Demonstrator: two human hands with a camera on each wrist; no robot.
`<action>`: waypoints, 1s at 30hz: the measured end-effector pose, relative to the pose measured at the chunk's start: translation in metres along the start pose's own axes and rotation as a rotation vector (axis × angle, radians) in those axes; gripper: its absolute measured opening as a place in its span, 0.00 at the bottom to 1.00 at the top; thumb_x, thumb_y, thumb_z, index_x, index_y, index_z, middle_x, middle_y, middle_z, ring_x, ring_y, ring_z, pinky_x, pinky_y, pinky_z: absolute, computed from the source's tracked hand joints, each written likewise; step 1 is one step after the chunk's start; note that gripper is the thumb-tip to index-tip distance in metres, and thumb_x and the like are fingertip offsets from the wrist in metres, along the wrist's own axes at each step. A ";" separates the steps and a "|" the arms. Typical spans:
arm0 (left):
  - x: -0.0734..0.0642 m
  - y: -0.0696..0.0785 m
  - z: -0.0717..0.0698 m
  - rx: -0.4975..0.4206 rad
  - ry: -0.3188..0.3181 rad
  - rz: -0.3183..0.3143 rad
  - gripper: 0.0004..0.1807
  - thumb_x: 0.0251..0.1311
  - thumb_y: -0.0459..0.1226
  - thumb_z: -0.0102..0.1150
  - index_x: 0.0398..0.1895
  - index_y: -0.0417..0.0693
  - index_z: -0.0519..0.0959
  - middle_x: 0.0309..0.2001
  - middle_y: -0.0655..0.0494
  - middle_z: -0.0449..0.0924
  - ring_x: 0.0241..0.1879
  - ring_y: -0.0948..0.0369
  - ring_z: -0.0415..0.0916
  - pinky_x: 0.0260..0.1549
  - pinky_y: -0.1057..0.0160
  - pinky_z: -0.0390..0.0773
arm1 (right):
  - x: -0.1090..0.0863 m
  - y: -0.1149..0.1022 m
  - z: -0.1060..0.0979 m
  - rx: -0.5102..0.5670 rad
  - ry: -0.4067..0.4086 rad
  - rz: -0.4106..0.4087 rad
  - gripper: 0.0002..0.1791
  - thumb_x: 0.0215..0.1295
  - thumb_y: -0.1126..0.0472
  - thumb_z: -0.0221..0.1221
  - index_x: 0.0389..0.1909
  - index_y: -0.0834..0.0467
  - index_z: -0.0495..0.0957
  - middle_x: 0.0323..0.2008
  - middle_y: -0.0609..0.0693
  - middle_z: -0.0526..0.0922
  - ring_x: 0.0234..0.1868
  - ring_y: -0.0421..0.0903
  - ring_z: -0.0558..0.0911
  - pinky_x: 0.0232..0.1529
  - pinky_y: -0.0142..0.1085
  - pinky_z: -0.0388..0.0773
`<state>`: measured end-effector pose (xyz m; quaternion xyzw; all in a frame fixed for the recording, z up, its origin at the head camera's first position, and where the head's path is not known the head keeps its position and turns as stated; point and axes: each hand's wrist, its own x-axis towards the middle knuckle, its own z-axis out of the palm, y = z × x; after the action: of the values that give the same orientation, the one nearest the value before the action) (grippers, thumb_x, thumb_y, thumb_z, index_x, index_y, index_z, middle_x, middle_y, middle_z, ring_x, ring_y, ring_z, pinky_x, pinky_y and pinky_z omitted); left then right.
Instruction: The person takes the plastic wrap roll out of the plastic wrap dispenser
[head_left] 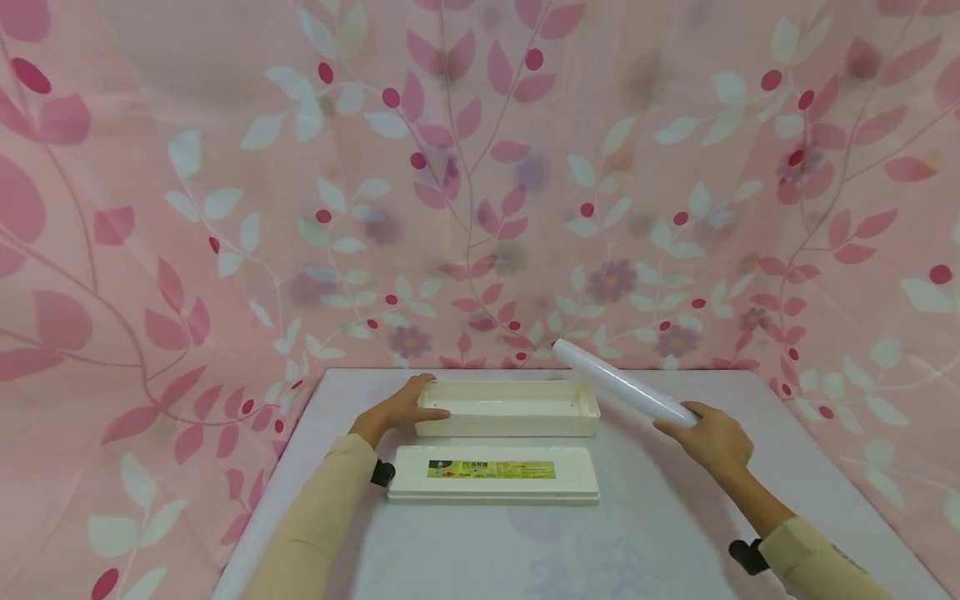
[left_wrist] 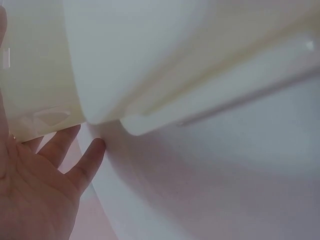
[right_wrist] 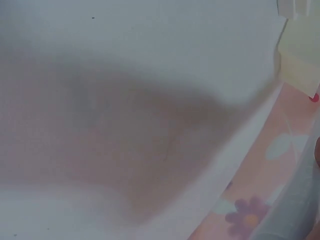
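Observation:
My left hand point(head_left: 401, 408) grips the left end of a long cream plastic box point(head_left: 506, 427), thumb along its front side. In the left wrist view, the fingers of that hand point(left_wrist: 42, 185) lie against the box's end wall. My right hand point(head_left: 716, 437) holds the lower end of a shiny white roll of plastic film point(head_left: 618, 383), which is tilted up to the left. Its far end is above and just beside the box's right end. A cream lid point(head_left: 495, 493) with a green and yellow label point(head_left: 491, 469) lies in front of the box.
Box and lid rest on a table under a white cloth point(head_left: 480, 550). A pink curtain point(head_left: 480, 208) with leaves and flowers hangs behind the table and at both sides. Each wrist bears a small black device, such as the left one point(head_left: 383, 473).

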<state>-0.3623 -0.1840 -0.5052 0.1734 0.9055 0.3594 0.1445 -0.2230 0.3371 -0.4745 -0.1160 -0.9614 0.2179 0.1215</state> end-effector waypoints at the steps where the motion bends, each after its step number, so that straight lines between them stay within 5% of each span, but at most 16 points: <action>1: 0.001 0.000 0.000 -0.003 0.000 0.007 0.55 0.52 0.58 0.70 0.74 0.42 0.53 0.70 0.41 0.57 0.66 0.48 0.61 0.68 0.41 0.61 | -0.001 0.002 0.000 -0.001 -0.007 0.016 0.46 0.49 0.25 0.63 0.59 0.55 0.78 0.47 0.64 0.84 0.35 0.55 0.81 0.20 0.38 0.65; 7: 0.001 0.000 0.000 0.012 -0.009 0.013 0.54 0.52 0.59 0.70 0.74 0.43 0.54 0.70 0.41 0.58 0.65 0.47 0.61 0.68 0.42 0.61 | -0.007 0.010 0.001 0.005 -0.050 0.104 0.48 0.48 0.23 0.62 0.60 0.55 0.77 0.46 0.63 0.85 0.31 0.51 0.79 0.20 0.38 0.66; 30: 0.000 0.003 0.002 -0.014 -0.005 -0.033 0.55 0.51 0.58 0.71 0.75 0.44 0.53 0.71 0.42 0.57 0.67 0.47 0.61 0.68 0.40 0.61 | -0.021 0.025 0.007 0.007 -0.110 0.160 0.49 0.48 0.24 0.63 0.61 0.58 0.76 0.50 0.66 0.83 0.34 0.53 0.81 0.21 0.40 0.67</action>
<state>-0.3609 -0.1809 -0.5041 0.1583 0.9054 0.3626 0.1540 -0.2007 0.3506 -0.4960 -0.1799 -0.9535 0.2365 0.0510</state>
